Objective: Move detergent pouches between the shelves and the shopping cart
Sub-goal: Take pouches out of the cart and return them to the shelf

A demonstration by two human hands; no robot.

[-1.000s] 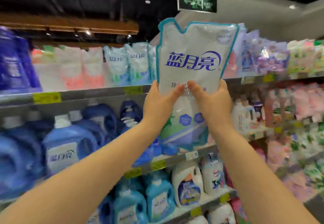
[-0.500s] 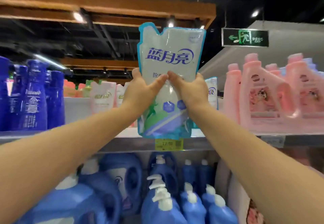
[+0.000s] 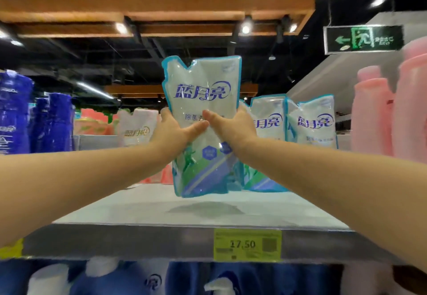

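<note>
A white detergent pouch (image 3: 203, 91) with teal edges and blue lettering stands upright just above the top shelf (image 3: 147, 211). My left hand (image 3: 172, 130) grips its left side and my right hand (image 3: 233, 128) grips its right side, thumbs meeting on the front. Its bottom edge hovers slightly over the shelf surface, casting a shadow below. Two matching pouches (image 3: 270, 119) (image 3: 312, 123) stand upright on the shelf behind and to the right. The shopping cart is out of sight.
Dark blue bottles (image 3: 53, 123) stand at the left, pink jugs (image 3: 390, 114) at the right. A white and pink pouch (image 3: 138, 126) sits further back. A yellow price tag (image 3: 247, 245) marks the shelf edge. Blue bottles (image 3: 115, 281) fill the shelf below.
The pouch, held in both hands, has gone up from the middle shelves to over the top shelf and forward. The view has risen with it, so the shelf surface now shows.
</note>
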